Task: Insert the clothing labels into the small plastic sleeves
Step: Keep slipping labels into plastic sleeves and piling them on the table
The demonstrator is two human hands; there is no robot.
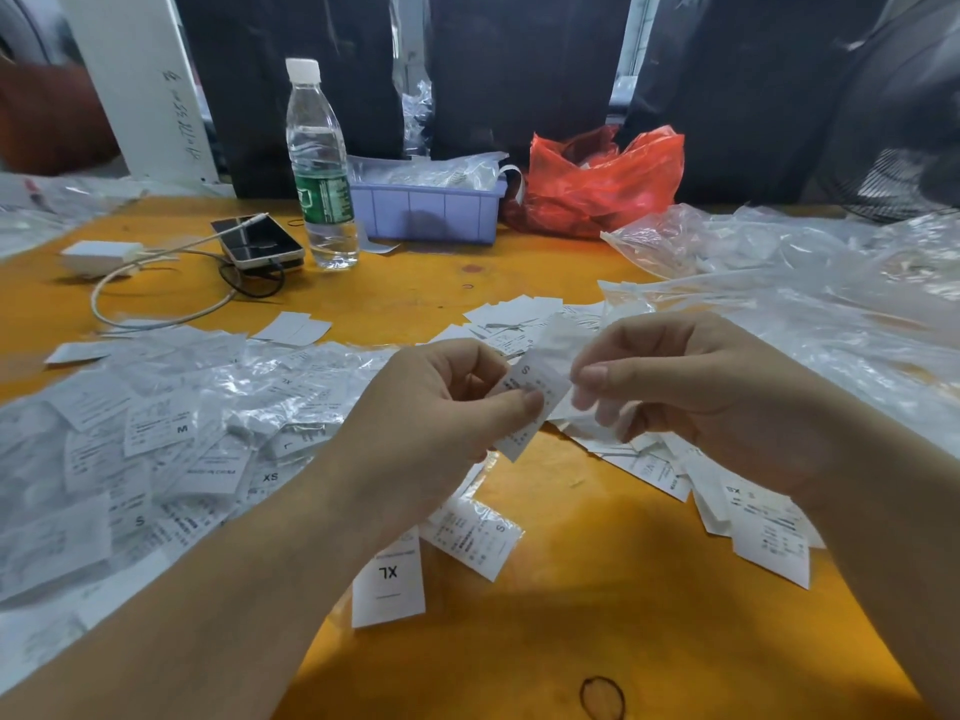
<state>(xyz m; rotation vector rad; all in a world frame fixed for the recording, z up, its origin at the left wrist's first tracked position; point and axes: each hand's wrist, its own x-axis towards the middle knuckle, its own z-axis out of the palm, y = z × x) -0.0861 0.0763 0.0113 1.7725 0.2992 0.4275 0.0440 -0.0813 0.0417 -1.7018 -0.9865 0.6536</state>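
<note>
While both hands hover above the orange surface (pixel 571 605), the step in hand looks like the insertion itself: a white label (pixel 524 407) marked S is being fed into a small clear sleeve (pixel 558 337). The left hand (pixel 441 407) pinches the lower part of the label between thumb and curled fingers (pixel 532 400). The right hand (pixel 691 381) grips the sleeve from the other side, its fingertips (pixel 589 376) curled in just beside the label's upper edge. How far the label has gone into the sleeve cannot be told, since the clear plastic is hard to read against the white paper.

The next move probably calls for the right hand to keep the sleeve's mouth open while the left slides the label straight in, without buckling it. The thin plastic may cling or crease, so a slow, level push seems wise.

The label sits between the 2 hands, touching both, raised off the surface. To the left lies a heap of filled sleeves (pixel 156 433); loose labels (pixel 753 527) lie under the right wrist. A water bottle (pixel 319 163), a phone (pixel 257 241), a purple bin (pixel 426 210) and a red bag (pixel 602 184) stand at the back.
</note>
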